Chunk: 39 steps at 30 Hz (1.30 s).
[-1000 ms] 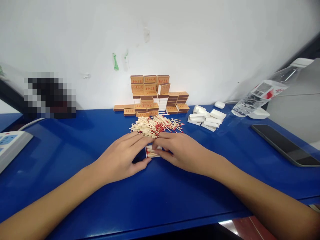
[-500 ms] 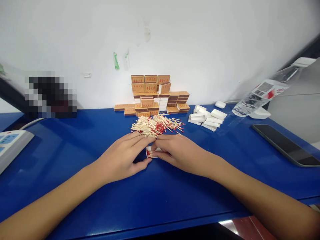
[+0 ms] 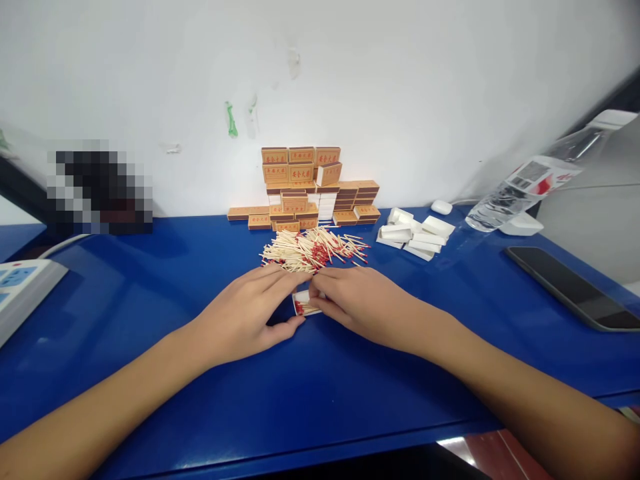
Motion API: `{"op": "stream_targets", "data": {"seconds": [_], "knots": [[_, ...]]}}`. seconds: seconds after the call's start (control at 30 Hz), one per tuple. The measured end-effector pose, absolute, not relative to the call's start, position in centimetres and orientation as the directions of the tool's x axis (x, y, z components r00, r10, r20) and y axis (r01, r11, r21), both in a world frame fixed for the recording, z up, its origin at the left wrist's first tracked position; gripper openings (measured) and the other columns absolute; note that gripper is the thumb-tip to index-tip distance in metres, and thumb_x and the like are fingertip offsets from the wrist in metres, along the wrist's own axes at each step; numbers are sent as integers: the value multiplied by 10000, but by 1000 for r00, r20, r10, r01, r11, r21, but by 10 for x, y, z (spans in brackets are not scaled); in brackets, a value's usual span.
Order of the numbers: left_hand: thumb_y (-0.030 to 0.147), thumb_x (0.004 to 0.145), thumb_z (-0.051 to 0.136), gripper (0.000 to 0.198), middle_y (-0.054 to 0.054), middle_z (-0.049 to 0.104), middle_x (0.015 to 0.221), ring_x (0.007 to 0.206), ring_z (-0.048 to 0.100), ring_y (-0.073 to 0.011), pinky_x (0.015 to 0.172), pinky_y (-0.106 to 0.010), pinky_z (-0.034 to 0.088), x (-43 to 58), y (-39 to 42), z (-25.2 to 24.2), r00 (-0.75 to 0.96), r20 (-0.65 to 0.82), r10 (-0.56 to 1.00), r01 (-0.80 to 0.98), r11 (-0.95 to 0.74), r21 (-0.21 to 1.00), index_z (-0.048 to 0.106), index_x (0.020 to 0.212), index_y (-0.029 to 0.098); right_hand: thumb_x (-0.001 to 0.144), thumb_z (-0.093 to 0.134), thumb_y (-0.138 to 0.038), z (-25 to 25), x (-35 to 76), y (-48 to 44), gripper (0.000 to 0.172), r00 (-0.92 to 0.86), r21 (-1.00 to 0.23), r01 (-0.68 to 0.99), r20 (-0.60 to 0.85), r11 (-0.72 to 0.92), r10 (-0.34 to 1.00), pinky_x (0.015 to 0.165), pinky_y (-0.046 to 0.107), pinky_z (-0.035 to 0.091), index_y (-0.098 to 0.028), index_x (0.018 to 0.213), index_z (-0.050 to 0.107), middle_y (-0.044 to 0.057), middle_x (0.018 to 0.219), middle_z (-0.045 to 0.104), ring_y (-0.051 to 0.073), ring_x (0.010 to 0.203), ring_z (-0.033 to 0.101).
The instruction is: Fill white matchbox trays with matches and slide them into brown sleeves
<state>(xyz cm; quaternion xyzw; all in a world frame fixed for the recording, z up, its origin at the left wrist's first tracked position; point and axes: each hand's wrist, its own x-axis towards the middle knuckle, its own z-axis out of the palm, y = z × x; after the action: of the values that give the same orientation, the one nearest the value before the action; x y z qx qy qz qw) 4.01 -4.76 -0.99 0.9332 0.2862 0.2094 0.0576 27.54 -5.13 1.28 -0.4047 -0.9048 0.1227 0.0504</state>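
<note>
A small white matchbox tray [image 3: 301, 296] lies on the blue table in front of me, with several red-tipped matches [image 3: 306, 308] along its near side. My left hand [image 3: 255, 303] curves round the tray's left end, thumb at the near corner and fingers at the far side. Over the right part of the tray, my right hand [image 3: 350, 299] has its thumb and fingers drawn together, fingertips close to the matches. Whatever lies between those fingertips is hidden. Just beyond both hands spreads a loose heap of matches [image 3: 305, 250].
Orange-brown matchboxes [image 3: 301, 175] are stacked against the wall. White empty trays [image 3: 424, 239] lie in a pile to their right. Farther right are a tilted water bottle [image 3: 520, 183] and a phone [image 3: 570, 287]. A power strip [image 3: 35, 293] sits at the left edge.
My right fingers have drawn up and slightly right inside the tray, so more of the matches and white tray floor show. My left hand stays almost where it was.
</note>
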Motion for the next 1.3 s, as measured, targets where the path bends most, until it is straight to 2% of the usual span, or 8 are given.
{"op": "stream_targets", "data": {"seconds": [0.33,0.43,0.5,0.6,0.8,0.97,1.23,1.3], "knots": [[277,975,644,510,-92,710,1244,1136,664,-253,1017,-425,557,40,-48,-7,733,349,584,534,-811,238,505,1457,183,1028,553,-173,21,289,-42,158,-727,-458,572,101,680,679,737,286,428,-181,973,701,52,969,745,163,825,651],[266,980,621,486,-86,713,1244,1145,668,-247,1020,-416,563,39,-47,-5,727,324,606,543,-795,269,526,1452,197,1019,570,-293,32,315,-25,190,-581,-403,693,179,598,794,641,285,369,-201,949,722,4,747,686,141,649,564],[224,975,588,477,-89,705,1278,1175,663,-246,1041,-421,559,39,-47,-5,731,299,614,543,-788,289,541,1450,205,981,584,-322,35,336,-10,208,-408,-286,841,222,459,886,599,301,324,-194,891,722,7,673,645,143,586,510],[159,934,559,513,-102,682,1338,1238,639,-266,1104,-460,528,40,-49,-2,733,294,613,539,-788,298,557,1445,203,935,596,-350,33,361,7,225,-324,-177,923,128,343,938,591,314,319,-185,846,719,35,692,665,153,587,510],[193,873,621,568,-120,683,1345,1229,630,-304,1114,-523,511,43,-52,0,748,298,592,528,-804,272,568,1439,188,896,652,-460,23,358,4,277,-393,-183,908,-65,376,917,587,309,332,-193,835,698,44,727,682,157,610,538],[180,907,608,527,-96,674,1396,1288,607,-288,1158,-514,480,42,-51,-5,774,289,563,504,-825,257,575,1433,196,921,619,-302,18,348,0,147,-405,-192,905,-122,379,906,604,310,327,-197,829,664,31,711,650,162,624,519],[258,964,618,478,-113,703,1296,1209,628,-287,1090,-497,521,45,-51,-10,750,311,584,528,-811,250,563,1431,171,996,589,-331,25,311,-31,200,-596,-500,698,-11,512,803,597,276,331,-200,858,649,-20,699,622,125,616,494],[277,975,609,448,-121,702,1269,1179,636,-284,1073,-498,525,46,-51,-11,748,314,585,525,-811,258,569,1405,160,988,607,-285,25,296,-42,165,-614,-506,684,-11,525,789,606,272,337,-193,859,652,-13,733,642,124,636,509]]}}
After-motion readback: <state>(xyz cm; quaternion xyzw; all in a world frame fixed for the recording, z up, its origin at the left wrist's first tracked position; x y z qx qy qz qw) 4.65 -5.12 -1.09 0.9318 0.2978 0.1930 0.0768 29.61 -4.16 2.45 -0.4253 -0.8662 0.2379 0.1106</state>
